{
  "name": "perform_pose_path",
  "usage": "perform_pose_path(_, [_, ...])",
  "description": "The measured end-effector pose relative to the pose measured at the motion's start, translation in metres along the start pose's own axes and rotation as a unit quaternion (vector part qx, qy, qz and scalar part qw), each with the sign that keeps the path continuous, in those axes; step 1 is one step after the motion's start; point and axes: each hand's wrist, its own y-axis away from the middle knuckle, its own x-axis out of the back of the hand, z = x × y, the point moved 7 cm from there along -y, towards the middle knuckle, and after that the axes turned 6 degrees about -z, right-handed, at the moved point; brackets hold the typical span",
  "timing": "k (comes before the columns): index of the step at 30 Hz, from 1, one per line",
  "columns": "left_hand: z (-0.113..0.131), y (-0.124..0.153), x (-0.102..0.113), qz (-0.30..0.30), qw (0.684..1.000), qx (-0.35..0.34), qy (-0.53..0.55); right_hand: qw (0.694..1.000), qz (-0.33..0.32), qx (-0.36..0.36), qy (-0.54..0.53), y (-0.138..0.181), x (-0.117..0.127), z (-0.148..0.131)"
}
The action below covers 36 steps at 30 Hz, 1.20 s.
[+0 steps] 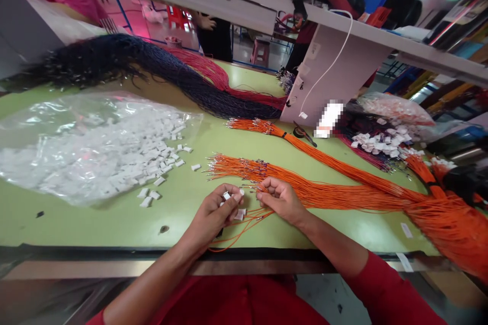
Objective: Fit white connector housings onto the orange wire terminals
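Note:
My left hand (218,210) is closed round small white plastic connectors (239,213) just above the green table (179,213) near its front edge. My right hand (280,199) pinches a thin orange wire (249,189) whose metal tip points at the connector in the left hand. The two hands almost touch. A few loose orange wires (244,228) hang under the hands. A big bundle of orange wires (324,188) with metal terminals lies just behind the right hand and runs off to the right.
A clear bag spilling white connectors (114,157) lies at the left. Dark blue wires (152,66) and red wires (213,73) stretch across the back. A second orange bundle (267,127), scissors (303,133) and a white post (331,76) stand behind. More connectors (381,142) lie right.

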Motion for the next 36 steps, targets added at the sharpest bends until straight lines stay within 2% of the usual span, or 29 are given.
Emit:
perform_pose_path(5, [0.000, -0.001, -0.007, -0.014, 0.999, -0.005, 0.038, 1.000, -0.003, -0.005, -0.004, 0.001, -0.002, 0.000])
perform_pose_path(14, [-0.003, -0.003, -0.009, -0.032, 0.999, -0.004, -0.008, 1.000, -0.010, -0.004, 0.021, 0.003, -0.001, -0.010])
perform_pose_path(21, [-0.006, -0.003, -0.009, -0.042, 0.999, -0.002, -0.008, 1.000, 0.020, -0.002, -0.023, 0.003, 0.003, -0.006])
perform_pose_path(24, [-0.008, -0.004, -0.010, -0.053, 0.998, 0.002, -0.021, 1.000, 0.009, 0.000, -0.025, 0.004, 0.002, -0.003])
perform_pose_path(30, [-0.010, -0.005, -0.011, -0.075, 0.996, -0.011, -0.041, 1.000, -0.018, 0.009, 0.013, 0.005, 0.000, 0.002])
perform_pose_path(36, [-0.012, -0.002, -0.007, -0.029, 0.987, -0.070, -0.139, 0.989, -0.002, 0.083, 0.118, 0.011, -0.009, -0.007])
